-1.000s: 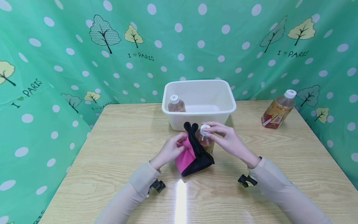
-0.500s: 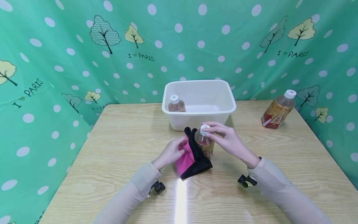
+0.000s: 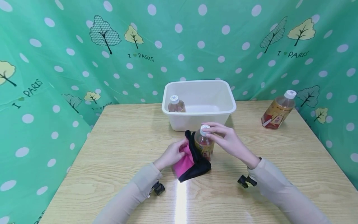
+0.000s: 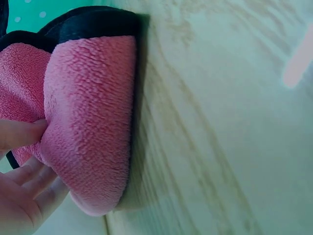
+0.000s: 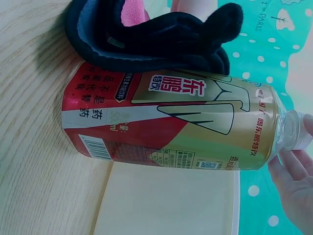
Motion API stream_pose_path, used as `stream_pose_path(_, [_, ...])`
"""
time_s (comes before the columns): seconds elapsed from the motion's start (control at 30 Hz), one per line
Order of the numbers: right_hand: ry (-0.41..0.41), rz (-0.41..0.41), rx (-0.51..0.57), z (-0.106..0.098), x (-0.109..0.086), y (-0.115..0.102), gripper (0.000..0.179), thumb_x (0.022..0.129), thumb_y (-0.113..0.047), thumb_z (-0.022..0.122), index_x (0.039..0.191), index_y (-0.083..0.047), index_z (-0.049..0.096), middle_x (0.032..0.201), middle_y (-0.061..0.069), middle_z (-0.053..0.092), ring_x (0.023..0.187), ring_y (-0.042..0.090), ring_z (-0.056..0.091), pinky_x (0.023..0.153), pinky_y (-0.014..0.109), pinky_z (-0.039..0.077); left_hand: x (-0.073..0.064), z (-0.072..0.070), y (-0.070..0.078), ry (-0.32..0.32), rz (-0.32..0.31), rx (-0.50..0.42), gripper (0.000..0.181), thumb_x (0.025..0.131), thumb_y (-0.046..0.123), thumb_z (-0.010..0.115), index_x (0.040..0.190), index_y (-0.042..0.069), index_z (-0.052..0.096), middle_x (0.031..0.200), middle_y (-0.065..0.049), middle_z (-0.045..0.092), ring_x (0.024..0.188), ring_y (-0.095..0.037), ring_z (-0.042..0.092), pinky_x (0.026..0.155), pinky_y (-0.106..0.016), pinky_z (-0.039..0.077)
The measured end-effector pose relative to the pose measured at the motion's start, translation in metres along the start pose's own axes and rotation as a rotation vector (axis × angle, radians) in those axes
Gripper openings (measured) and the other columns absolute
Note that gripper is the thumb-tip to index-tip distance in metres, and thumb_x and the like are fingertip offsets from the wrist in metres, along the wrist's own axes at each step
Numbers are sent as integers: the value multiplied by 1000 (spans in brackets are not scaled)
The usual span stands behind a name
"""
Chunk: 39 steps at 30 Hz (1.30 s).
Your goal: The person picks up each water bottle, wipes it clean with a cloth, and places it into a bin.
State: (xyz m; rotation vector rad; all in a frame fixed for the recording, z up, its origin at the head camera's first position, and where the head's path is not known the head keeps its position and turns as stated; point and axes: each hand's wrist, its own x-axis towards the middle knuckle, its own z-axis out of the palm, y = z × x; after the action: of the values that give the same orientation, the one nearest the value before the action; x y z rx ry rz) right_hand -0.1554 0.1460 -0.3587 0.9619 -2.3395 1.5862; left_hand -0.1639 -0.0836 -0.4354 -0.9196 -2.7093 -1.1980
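Observation:
My left hand (image 3: 172, 154) pinches a pink-and-black fleecy cloth (image 3: 183, 162) between thumb and fingers. The left wrist view shows the thumb pressed into the folded pink side of the cloth (image 4: 93, 112). Its black side lies against the left of a drink bottle (image 3: 205, 147), which stands upright on the table. At the bottle's white cap, my right hand (image 3: 227, 139) holds on with thumb and fingertips. Up close in the right wrist view, the bottle (image 5: 171, 122) has a red-and-gold label, and the dark cloth touches its side.
Behind the hands stands a white plastic bin (image 3: 199, 116) with another bottle (image 3: 176, 105) in its left end. A third bottle (image 3: 278, 110) is at the back right of the wooden table (image 3: 126, 149). A green dotted curtain (image 3: 179, 40) hangs behind.
The cloth has slid down along the bottle toward the near side with my left hand, and more of the label shows. My right hand has stayed on the cap.

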Motion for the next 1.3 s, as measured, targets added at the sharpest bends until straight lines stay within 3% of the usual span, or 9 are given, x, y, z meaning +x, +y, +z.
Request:
stream_pose_path(0.23, [6, -1, 3, 1, 0, 0, 21, 81, -3, 59, 101, -1, 65, 117, 11, 56, 106, 10, 52, 84, 18, 44, -1, 2, -2, 1, -6, 22, 30, 68, -10, 57, 95, 2, 55, 87, -8, 63, 75, -16, 56, 68, -25, 48])
stream_pose_path(0.53, [-1, 34, 1, 1, 0, -3, 21, 82, -5, 59, 102, -2, 65, 119, 9, 56, 107, 11, 52, 83, 18, 44, -4, -3, 2, 8, -22, -28, 34, 69, -10, 57, 102, -1, 58, 100, -13, 63, 93, -20, 58, 82, -31, 47])
stream_pose_path(0.9, [15, 19, 2, 2, 0, -4, 20, 81, -1, 59, 100, 1, 65, 116, 12, 57, 104, 10, 53, 79, 16, 46, -1, -18, 22, 63, -28, -108, 29, 70, -12, 55, 98, -2, 57, 93, -14, 63, 81, -22, 60, 70, -23, 50])
stream_pose_path(1.3, [29, -1, -1, 3, 0, -1, 20, 79, 0, 60, 99, 0, 65, 115, 11, 57, 102, 7, 53, 79, 15, 46, -1, -23, 29, 124, 23, -137, 30, 72, -12, 57, 100, 0, 56, 93, -13, 63, 81, -22, 59, 68, -24, 50])
